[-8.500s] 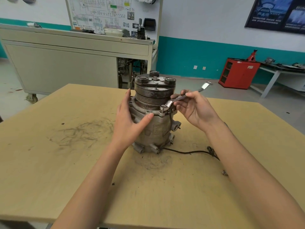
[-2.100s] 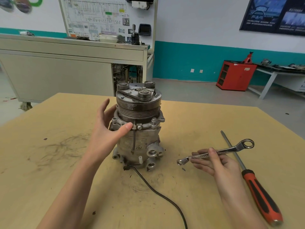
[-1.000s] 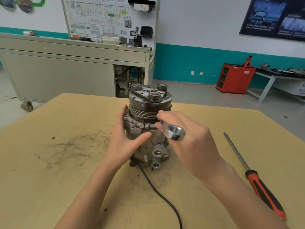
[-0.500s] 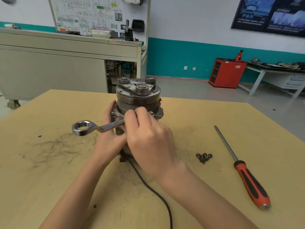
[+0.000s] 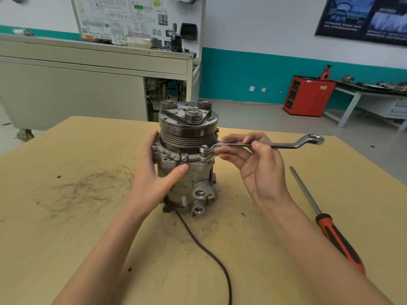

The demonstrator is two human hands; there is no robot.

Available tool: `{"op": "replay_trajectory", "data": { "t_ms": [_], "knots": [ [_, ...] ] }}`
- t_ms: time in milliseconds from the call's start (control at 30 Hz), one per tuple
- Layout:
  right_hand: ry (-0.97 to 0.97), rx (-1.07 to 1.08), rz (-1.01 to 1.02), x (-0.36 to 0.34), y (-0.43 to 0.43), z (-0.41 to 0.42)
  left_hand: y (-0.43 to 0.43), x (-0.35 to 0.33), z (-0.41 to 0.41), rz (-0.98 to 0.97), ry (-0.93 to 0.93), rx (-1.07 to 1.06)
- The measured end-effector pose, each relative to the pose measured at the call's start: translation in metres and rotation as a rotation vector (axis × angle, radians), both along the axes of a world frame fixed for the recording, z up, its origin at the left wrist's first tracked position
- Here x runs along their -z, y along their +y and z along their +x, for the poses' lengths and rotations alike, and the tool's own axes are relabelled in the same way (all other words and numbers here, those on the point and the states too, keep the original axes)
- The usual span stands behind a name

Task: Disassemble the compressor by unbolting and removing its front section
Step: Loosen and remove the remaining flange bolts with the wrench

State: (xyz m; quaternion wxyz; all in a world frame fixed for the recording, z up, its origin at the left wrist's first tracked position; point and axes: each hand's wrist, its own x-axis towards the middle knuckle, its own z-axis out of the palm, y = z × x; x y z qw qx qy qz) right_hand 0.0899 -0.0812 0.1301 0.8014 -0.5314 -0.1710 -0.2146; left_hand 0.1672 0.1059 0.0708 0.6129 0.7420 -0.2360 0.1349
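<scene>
The right hand [image 5: 262, 170] pinched the wrench [image 5: 275, 145], its shaft running toward 3 o'clock from the bolt [image 5: 203, 149]; the left hand [image 5: 152, 179] gripped the compressor [image 5: 187, 133].

— How many tools do we count?
— Two: one wrench [image 5: 275, 145] on the right and one screwdriver [image 5: 330, 232] at the near right.
— And compressors?
— We see one compressor [image 5: 193, 172] in the middle, with three round bosses [image 5: 169, 104] [image 5: 204, 103] [image 5: 193, 114] on top, and one black cable [image 5: 204, 247] near us.
— Hands?
— Two: one left hand [image 5: 154, 179], one right hand [image 5: 262, 172].
— Further off?
— We make it one red cabinet [image 5: 308, 97] far right, one grey bench [image 5: 66, 89] far left, and one table [image 5: 66, 238].
</scene>
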Motion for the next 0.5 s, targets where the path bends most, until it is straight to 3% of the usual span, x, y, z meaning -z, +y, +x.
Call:
{"op": "replay_trajectory", "data": {
  "t_ms": [133, 233, 367, 500],
  "knots": [
    [0.226, -0.106, 0.243, 0.003, -0.012, 0.02, 0.0, -0.001, -0.001, -0.002, 0.007, -0.01],
    [0.354, -0.211, 0.231, -0.003, -0.021, 0.036, 0.0, -0.002, -0.002, 0.004, 0.016, -0.021],
    [0.299, -0.172, 0.062, -0.017, -0.031, 0.038, 0.0, -0.002, -0.003, 0.005, 0.03, -0.016],
    [0.096, 0.248, -0.338, -0.036, -0.032, 0.019, -0.001, -0.002, -0.003, 0.005, 0.034, -0.01]
  ]
}}
